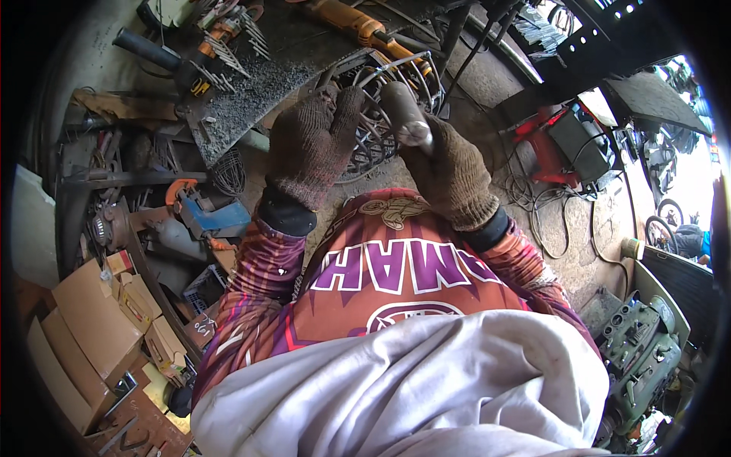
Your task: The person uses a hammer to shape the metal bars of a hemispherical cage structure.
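Both of my hands wear worn brown knit gloves. My right hand [454,174] is closed round a grey metal cylinder [401,107] with a bright, shiny lower end. My left hand [311,146] is left of it, beside the workbench edge, with its fingers curled and pressed together. What those fingers hold, if anything, is hidden behind the glove. Between and beyond my hands is a tangle of bent metal rods and strips [365,148].
A dark metal workbench [266,80] carries grey shavings, an orange power tool [346,19] and an angle grinder [164,57]. Cardboard boxes [95,327] and a blue clamp [217,221] lie left. At right are a red machine [544,148], loose cables [560,247] and a green machine [643,358].
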The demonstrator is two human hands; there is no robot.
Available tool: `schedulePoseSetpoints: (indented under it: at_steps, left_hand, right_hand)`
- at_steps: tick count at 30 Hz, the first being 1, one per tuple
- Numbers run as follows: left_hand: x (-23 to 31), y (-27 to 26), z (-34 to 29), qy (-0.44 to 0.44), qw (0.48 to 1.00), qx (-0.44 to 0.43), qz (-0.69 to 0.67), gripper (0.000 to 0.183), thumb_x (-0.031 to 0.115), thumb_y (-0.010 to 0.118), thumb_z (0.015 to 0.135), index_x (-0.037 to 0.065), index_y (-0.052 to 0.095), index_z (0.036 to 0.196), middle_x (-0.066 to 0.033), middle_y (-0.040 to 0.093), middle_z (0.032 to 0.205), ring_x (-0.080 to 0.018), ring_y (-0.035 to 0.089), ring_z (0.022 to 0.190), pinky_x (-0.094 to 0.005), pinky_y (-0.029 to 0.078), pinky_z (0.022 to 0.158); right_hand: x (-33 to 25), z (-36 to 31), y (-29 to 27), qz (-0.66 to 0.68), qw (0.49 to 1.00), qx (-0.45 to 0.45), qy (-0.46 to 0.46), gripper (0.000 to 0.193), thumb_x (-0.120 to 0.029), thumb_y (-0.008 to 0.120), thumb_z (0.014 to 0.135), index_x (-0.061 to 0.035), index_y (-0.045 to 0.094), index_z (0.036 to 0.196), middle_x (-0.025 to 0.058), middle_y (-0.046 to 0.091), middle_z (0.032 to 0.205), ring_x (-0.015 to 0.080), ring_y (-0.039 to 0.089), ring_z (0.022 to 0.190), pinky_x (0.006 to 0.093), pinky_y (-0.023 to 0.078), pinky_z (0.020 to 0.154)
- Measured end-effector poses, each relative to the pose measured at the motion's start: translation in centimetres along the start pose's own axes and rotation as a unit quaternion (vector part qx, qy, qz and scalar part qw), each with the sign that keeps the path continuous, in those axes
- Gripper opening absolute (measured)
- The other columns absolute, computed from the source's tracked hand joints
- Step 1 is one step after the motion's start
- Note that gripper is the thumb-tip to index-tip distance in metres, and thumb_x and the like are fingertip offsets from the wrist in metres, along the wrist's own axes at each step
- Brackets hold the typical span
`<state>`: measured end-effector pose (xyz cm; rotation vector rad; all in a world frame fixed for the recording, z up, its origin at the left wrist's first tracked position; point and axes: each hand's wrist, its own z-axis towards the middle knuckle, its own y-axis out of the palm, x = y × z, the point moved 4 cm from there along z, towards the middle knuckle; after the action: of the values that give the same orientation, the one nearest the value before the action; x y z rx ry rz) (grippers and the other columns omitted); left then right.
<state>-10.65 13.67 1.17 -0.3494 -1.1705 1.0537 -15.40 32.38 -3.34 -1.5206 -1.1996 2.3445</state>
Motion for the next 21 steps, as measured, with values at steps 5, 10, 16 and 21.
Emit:
schedulePoseSetpoints:
  at_steps: [5, 10, 16, 21]
  left_hand:
    - [-1.3, 0.7, -0.4, 0.018, 0.998, -0.010, 0.056, 0.025, 0.027, 0.059, 0.094, 0.003, 0.065, 0.088, -0.0178, 0.064, 0.074, -0.0364, 0.064, 0.067, -0.0422, 0.050, 0.055]
    - [-0.5, 0.1, 0.3, 0.038, 0.998, 0.027, 0.047, 0.024, 0.027, 0.059, 0.094, 0.004, 0.065, 0.087, -0.0174, 0.063, 0.069, -0.0372, 0.063, 0.062, -0.0435, 0.049, 0.052]
    - [-1.1, -1.0, 0.3, -0.074, 0.996, -0.026, -0.032, 0.029, 0.025, 0.060, 0.094, 0.001, 0.062, 0.078, -0.0180, 0.059, 0.065, -0.0333, 0.061, 0.059, -0.0390, 0.044, 0.049]
    - [-1.8, -0.2, -0.4, -0.065, 0.986, -0.019, -0.153, 0.028, 0.021, 0.059, 0.096, -0.003, 0.064, 0.081, -0.0138, 0.057, 0.062, -0.0199, 0.054, 0.054, -0.0348, 0.040, 0.052]
  right_hand:
    - [-1.6, -0.6, -2.0, 0.009, 1.000, 0.023, -0.017, 0.060, -0.029, 0.076, 0.076, -0.0048, 0.055, 0.127, 0.0192, 0.068, 0.103, 0.0380, 0.068, 0.089, 0.0435, 0.054, 0.075]
    - [0.8, -0.8, -1.3, 0.096, 0.991, -0.010, -0.093, 0.064, -0.028, 0.076, 0.075, -0.0032, 0.054, 0.129, 0.0188, 0.068, 0.101, 0.0372, 0.068, 0.089, 0.0436, 0.054, 0.076]
    - [-0.7, -0.3, -1.4, 0.033, 0.999, -0.008, -0.008, 0.042, -0.026, 0.068, 0.087, -0.0068, 0.058, 0.122, 0.0229, 0.068, 0.099, 0.0389, 0.067, 0.093, 0.0442, 0.054, 0.076]
    - [0.5, -0.9, -0.8, 0.055, 0.998, 0.027, 0.029, 0.045, -0.027, 0.072, 0.085, -0.0044, 0.058, 0.121, 0.0223, 0.068, 0.097, 0.0378, 0.068, 0.091, 0.0428, 0.054, 0.075]
